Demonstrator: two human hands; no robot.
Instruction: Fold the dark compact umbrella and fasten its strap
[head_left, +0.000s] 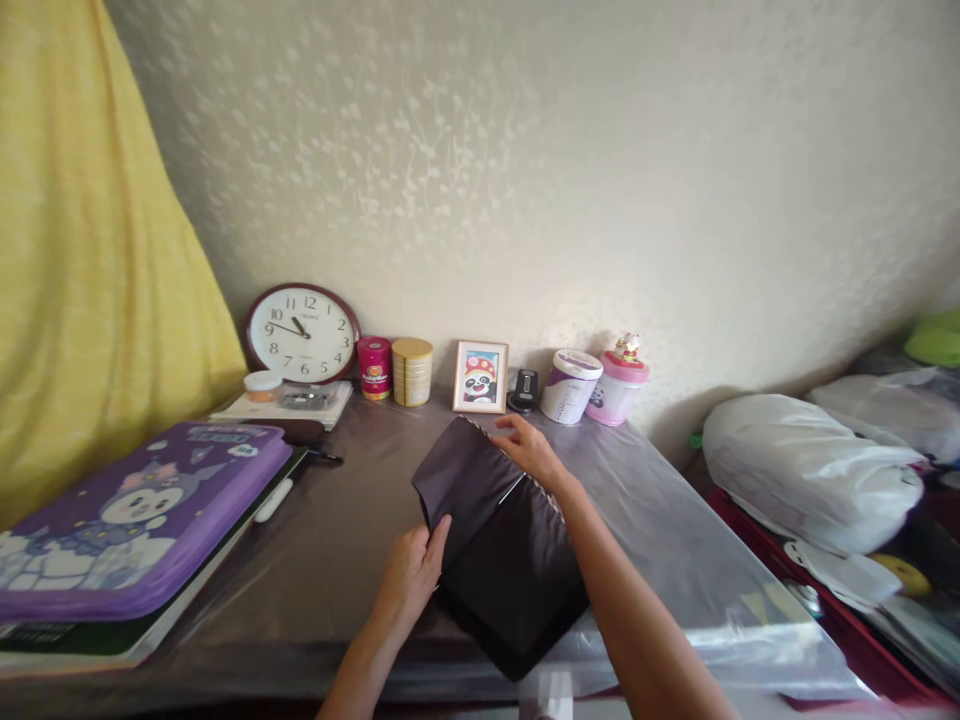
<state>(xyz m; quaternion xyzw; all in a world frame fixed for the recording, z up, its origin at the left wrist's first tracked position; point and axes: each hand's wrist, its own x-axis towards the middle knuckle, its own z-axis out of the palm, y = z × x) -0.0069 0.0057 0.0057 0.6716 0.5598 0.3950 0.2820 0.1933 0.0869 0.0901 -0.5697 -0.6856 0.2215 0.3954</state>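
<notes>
A folded dark brown cloth (499,545) lies on the table (337,530), which is covered in clear plastic. My left hand (415,570) rests on the cloth's left edge, with its fingers closed round the folded layer. At the cloth's far corner my right hand (529,447) pinches the top edge. Both forearms reach in from the bottom of the view.
A purple cartoon case (127,520) lies on books at the left. Along the wall stand a clock (301,333), two tins (394,370), a small framed picture (481,377) and two tubs (592,387). White plastic bags (810,470) are piled at the right. A yellow curtain (82,270) hangs left.
</notes>
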